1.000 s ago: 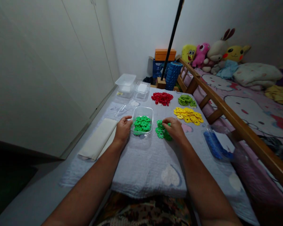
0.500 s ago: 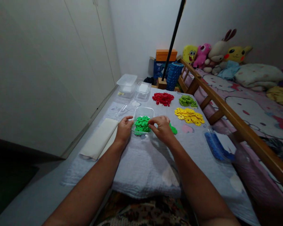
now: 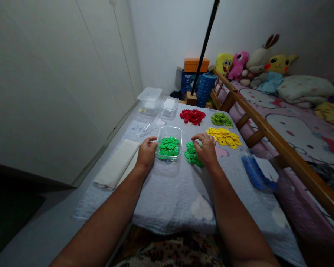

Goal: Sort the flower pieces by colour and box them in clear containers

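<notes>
My left hand (image 3: 146, 152) grips the left side of a clear plastic container (image 3: 169, 131) between thumb and fingers. Inside it lies a heap of green flower-shaped plastic pieces (image 3: 169, 148). To the right of the container, a smaller loose pile of green pieces (image 3: 192, 157) rests on the cloth. Over that pile hovers my right hand (image 3: 207, 150), its thumb and forefinger curled with a gap between them and no piece visible there. Its palm and other fingers hide part of the pile.
Red pieces (image 3: 192, 116), light green pieces (image 3: 221, 119) and yellow pieces (image 3: 224, 137) lie in piles farther back. A clear pack of blue pieces (image 3: 254, 174) is at right. Empty clear tubs (image 3: 150, 95) stand at back left, and a folded beige cloth (image 3: 117, 163) lies left. A wooden bed rail (image 3: 267, 137) borders the right.
My right hand has moved right, from the container's right edge to the loose green pile, and its finger and thumb have parted. My left hand and the container stay in place.
</notes>
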The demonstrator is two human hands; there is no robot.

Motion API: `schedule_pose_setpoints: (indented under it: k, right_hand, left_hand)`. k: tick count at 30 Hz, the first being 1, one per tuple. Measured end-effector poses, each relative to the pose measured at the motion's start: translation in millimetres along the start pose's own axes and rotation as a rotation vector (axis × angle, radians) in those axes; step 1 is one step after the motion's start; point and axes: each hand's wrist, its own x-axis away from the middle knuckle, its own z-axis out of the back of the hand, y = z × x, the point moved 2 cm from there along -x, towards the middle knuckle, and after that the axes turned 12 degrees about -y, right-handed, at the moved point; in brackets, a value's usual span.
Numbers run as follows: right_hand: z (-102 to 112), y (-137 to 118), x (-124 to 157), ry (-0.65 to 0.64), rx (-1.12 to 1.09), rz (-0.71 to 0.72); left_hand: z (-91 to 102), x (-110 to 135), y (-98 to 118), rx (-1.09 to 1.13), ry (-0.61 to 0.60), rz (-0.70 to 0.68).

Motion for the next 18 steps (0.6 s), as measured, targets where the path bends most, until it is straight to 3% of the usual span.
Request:
schedule_pose_setpoints:
  k: [5, 9, 18]
  right_hand:
    - [-2.0, 24.6, 1.8, -0.13, 0.176, -0.184]
    - [-12.2, 27.0, 4.5, -0.21, 0.277, -0.168]
    - [-23.1, 26.9, 4.8, -0.193, 0.363, -0.111]
  left_hand:
    - [0.3, -0.3, -0.7, 0.002, -0.006, 0.01]
    - [2.5, -2.2, -4.6, -0.012, 0.002, 0.001]
    - [1.6, -1.3, -2.7, -0.02, 0.004, 0.001]
